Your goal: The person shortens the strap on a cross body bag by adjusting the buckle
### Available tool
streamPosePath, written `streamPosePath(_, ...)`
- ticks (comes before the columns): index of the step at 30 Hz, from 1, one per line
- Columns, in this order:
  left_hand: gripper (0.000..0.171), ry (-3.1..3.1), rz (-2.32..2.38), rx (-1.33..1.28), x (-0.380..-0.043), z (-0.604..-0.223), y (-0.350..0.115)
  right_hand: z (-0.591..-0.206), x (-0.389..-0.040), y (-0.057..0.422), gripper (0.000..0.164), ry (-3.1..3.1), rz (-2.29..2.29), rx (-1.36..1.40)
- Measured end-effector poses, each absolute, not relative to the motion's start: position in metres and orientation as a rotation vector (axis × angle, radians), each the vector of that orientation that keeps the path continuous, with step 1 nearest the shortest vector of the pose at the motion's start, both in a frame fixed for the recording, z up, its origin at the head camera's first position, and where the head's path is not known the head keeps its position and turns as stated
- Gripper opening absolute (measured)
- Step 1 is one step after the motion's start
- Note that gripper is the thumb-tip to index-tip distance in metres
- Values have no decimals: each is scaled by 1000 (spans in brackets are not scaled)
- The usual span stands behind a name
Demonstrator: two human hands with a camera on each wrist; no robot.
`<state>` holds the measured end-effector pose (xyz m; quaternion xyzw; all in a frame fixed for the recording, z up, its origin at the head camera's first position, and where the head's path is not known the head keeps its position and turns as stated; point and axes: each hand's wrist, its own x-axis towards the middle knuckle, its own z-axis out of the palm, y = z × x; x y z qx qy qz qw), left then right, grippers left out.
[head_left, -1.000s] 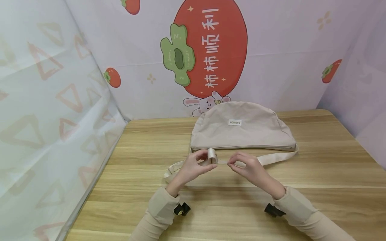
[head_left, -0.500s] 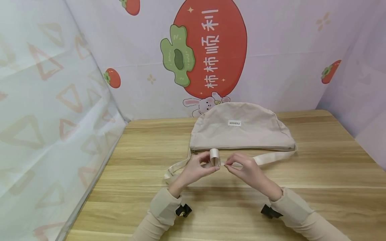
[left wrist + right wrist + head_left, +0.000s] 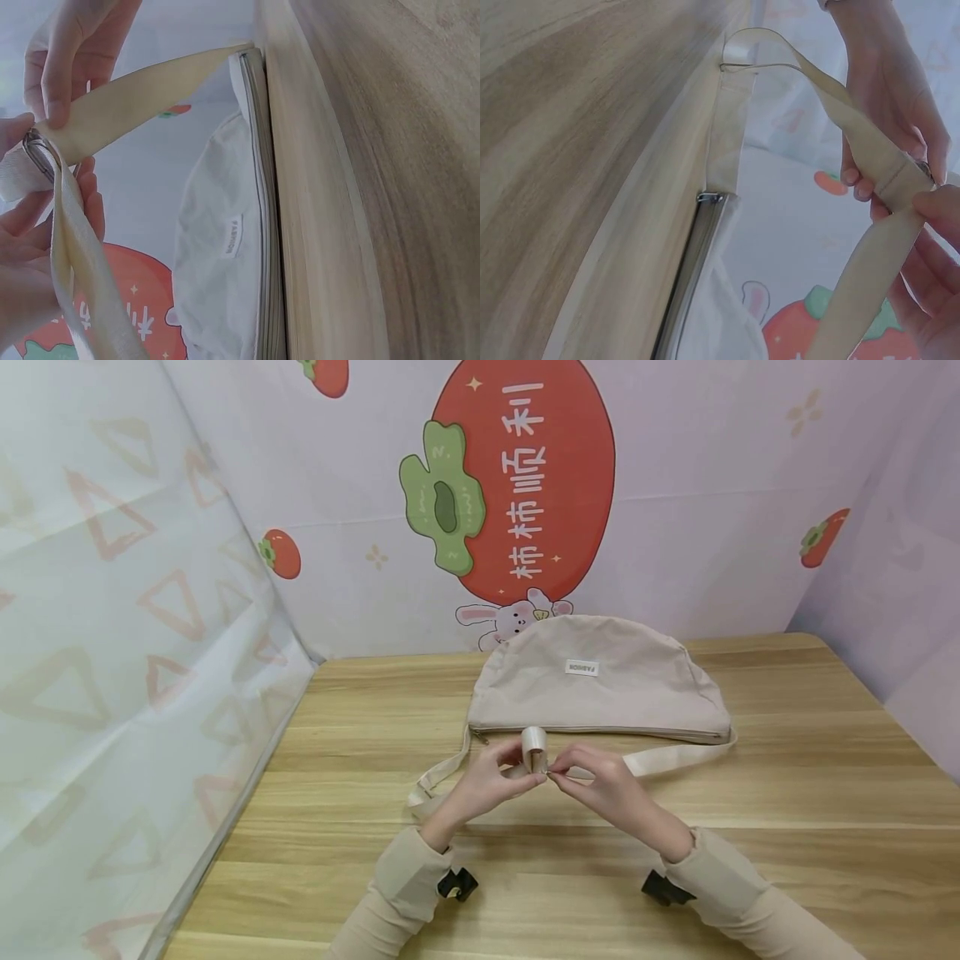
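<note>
A beige half-moon bag (image 3: 600, 681) with a FASHION label lies on the table, its zipper edge toward me. Its fabric strap (image 3: 124, 101) is raised in front of it in both hands. My left hand (image 3: 483, 781) grips the strap at a metal slider buckle (image 3: 39, 154), where a short loop of strap (image 3: 534, 740) stands up. Close on the right, my right hand (image 3: 603, 781) pinches the strap between thumb and fingertips, right at the buckle. In the right wrist view, a stitched strap end (image 3: 900, 184) lies along the left fingers, and the buckle is mostly hidden.
The bag and hands are over a wood-grain table (image 3: 360, 877). Behind it hangs a printed backdrop (image 3: 697, 527), with a pale curtain (image 3: 97, 693) at the left. A second strap fitting (image 3: 735, 67) sits near the bag's left end. Dark wrist cameras (image 3: 457, 883) sit at both cuffs.
My right hand has moved left along the strap until its fingertips meet the left hand at the buckle. The left hand has shifted slightly right, and the bag has slid slightly left.
</note>
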<state>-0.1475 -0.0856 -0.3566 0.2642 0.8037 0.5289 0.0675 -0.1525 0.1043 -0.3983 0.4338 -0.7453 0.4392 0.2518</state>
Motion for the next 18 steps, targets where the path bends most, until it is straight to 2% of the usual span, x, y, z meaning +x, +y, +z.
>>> streamPosePath(11, 29, 2416, 1633, 747, -162, -382, -96, -404, -157, 117, 28, -2074, 1131, 1140)
streamPosePath(18, 29, 2430, 1611, 725, -163, -383, -98, -403, -156, 119, 22, -2082, 1156, 1113)
